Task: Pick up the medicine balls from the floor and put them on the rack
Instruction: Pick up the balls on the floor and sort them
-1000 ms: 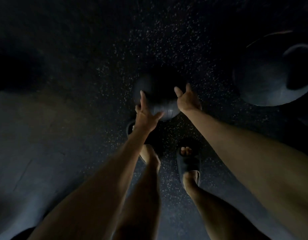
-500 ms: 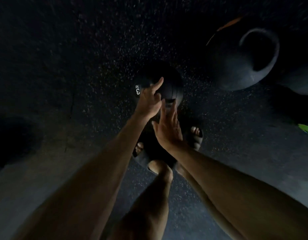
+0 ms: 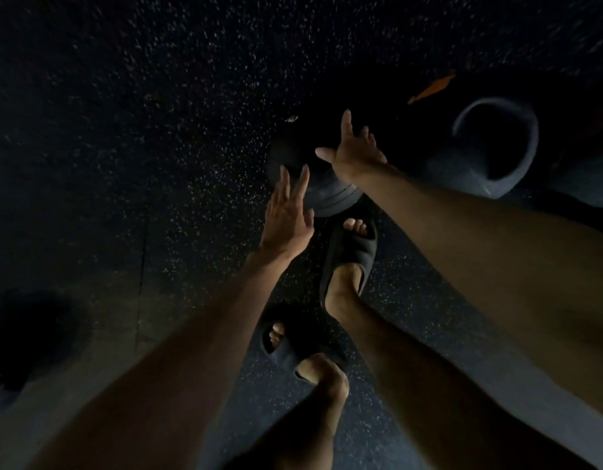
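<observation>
A small dark medicine ball (image 3: pixel 330 198) lies on the speckled black floor in front of my feet. My left hand (image 3: pixel 288 215) reaches to its near left side with straight fingers, the fingertips at the ball's edge. My right hand (image 3: pixel 354 150) stretches over the ball's top right with spread fingers. Neither hand grips the ball. A larger dark ball (image 3: pixel 476 154) with a pale ring mark lies to the right. The scene is very dim, and no rack is in view.
My two feet in dark slides, one (image 3: pixel 351 252) just below the ball, the other (image 3: pixel 286 347) nearer me. An orange streak (image 3: pixel 432 86) shows above the large ball. A dark shadow patch (image 3: pixel 28 334) lies at the lower left on paler floor.
Both hands came off the ball's near side and spread apart: the right moved up over the top right, the left dropped to the near left. The view and my feet shifted.
</observation>
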A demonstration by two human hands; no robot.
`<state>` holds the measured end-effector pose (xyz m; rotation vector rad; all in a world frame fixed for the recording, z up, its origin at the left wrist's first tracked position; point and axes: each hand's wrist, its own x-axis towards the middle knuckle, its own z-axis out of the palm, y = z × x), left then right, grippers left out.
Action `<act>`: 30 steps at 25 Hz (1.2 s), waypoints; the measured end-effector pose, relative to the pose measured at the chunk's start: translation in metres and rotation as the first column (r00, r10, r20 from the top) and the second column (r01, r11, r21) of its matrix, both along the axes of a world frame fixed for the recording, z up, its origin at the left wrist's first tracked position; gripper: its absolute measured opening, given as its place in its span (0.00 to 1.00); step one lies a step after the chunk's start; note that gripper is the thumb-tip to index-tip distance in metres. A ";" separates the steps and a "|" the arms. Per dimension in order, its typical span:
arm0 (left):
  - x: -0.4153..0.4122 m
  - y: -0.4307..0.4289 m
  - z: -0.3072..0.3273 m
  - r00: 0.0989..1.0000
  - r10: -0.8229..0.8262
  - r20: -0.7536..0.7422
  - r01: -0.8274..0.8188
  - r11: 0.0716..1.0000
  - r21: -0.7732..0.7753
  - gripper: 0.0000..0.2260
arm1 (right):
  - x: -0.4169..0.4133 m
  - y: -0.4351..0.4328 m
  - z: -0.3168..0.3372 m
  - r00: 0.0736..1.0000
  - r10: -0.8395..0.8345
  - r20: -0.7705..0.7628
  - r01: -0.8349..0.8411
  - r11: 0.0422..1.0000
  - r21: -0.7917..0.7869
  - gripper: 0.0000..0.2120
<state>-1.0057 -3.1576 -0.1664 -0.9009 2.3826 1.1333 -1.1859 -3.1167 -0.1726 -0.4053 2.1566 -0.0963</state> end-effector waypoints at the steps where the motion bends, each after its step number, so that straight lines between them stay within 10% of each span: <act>1: -0.015 -0.002 -0.003 1.000 0.011 -0.010 -0.011 1.000 0.003 0.35 | -0.007 -0.006 -0.002 1.000 -0.009 -0.006 0.008 1.000 -0.015 0.43; 6: -0.092 -0.033 -0.016 0.976 -0.088 0.198 0.123 0.978 -0.169 0.44 | -0.026 -0.014 -0.007 0.933 -0.208 -0.294 0.115 0.946 -0.303 0.26; 11: -0.188 -0.083 -0.015 0.970 -0.031 0.242 0.051 0.996 -0.076 0.40 | 0.016 0.020 -0.011 0.926 -0.051 -0.374 -0.095 0.927 -0.362 0.34; 18: -0.168 -0.068 -0.013 0.957 0.144 -0.254 -0.215 0.936 -0.279 0.20 | -0.050 -0.010 -0.026 0.957 -0.107 -0.268 0.041 0.970 -0.241 0.42; 25: -0.187 -0.055 -0.012 0.995 -0.060 0.074 0.062 0.998 -0.018 0.39 | -0.135 -0.033 -0.001 0.965 -0.202 -0.167 0.185 0.977 -0.110 0.33; 30: -0.158 -0.062 0.025 0.984 -0.051 0.172 0.063 0.996 -0.066 0.31 | -0.076 0.004 0.040 0.966 0.084 -0.244 -0.113 0.988 -0.109 0.23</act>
